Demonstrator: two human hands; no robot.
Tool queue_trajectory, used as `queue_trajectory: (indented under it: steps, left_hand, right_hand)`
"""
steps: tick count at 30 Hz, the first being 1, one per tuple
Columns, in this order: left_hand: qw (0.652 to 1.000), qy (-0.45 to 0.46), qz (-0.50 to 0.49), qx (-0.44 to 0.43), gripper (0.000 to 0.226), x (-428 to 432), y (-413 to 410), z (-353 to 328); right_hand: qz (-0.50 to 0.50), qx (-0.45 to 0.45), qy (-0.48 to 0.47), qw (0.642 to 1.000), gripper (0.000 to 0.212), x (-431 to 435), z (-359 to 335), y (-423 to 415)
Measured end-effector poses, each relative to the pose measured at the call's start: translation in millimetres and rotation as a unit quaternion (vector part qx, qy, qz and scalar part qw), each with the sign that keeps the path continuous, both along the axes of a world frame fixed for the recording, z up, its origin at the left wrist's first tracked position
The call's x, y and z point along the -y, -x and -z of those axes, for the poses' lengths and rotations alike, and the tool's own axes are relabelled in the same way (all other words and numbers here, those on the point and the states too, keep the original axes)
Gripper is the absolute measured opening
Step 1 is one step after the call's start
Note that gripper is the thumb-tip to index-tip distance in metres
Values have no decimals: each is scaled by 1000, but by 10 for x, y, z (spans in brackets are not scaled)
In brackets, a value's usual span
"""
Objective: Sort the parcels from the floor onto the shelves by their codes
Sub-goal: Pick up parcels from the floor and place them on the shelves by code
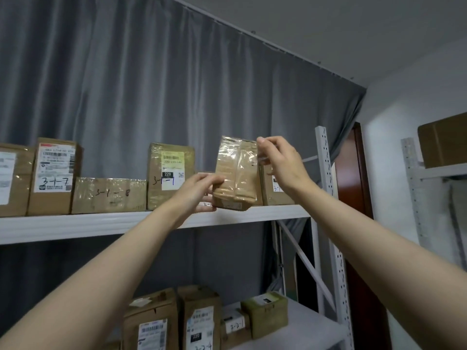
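A small tape-wrapped cardboard parcel (236, 173) stands upright at the front edge of the top white shelf (126, 223). My left hand (197, 192) grips its lower left corner, thumb on the front. My right hand (278, 160) pinches its upper right edge from the side. Along the same shelf stand parcels marked 3-1-7 (54, 175), 3-1-8 (108, 195) and 3-1-1 (169, 175). Another parcel (275, 190) sits behind my right hand, its label partly hidden.
The lower shelf (310, 327) carries several boxes, one marked 3-2-1 (235, 324). A perforated white upright (328, 198) bounds the rack on the right. A second rack (442, 170) with a box stands by the right wall. Grey curtain hangs behind.
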State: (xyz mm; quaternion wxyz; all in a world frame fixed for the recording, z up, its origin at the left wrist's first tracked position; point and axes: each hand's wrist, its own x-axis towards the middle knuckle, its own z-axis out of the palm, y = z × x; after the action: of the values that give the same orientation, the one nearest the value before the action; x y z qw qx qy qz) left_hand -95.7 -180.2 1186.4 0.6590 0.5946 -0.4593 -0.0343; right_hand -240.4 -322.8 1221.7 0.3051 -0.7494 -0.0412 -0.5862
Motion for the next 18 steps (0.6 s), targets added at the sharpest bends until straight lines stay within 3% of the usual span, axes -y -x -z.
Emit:
queue_trajectory:
  steps: [3,5,8,10,14,16,18]
  left_hand:
    - [970,-28,-127,208,96,85,-43,-26]
    - [916,-24,-190,351,114,177,-77,-67]
    - [830,-34,-235,504,120,339,-107,-122]
    - [789,-43,-257,556,120,470,-101,-152]
    - [734,-36,-293,611,117,751,-87,-218]
    - [711,-19,-302,635,112,912,-94,-243]
    - [714,-4,-309,628,112,1087,-90,-268]
  right_hand:
    - [43,-21,-59,997,62,149,-39,-64]
    - [61,-40,-72,995,77,263,-52,-71]
    - [68,-80,-69,992,89,514,-59,-75]
    - [39,-118,-84,989,77,737,-80,-57]
    - [-42,-176,-71,981,35,1201,-124,18]
    - [-56,-155,-56,985,42,1454,-127,-7]
    - [-28,-118,-22,992,58,1697,-114,-59]
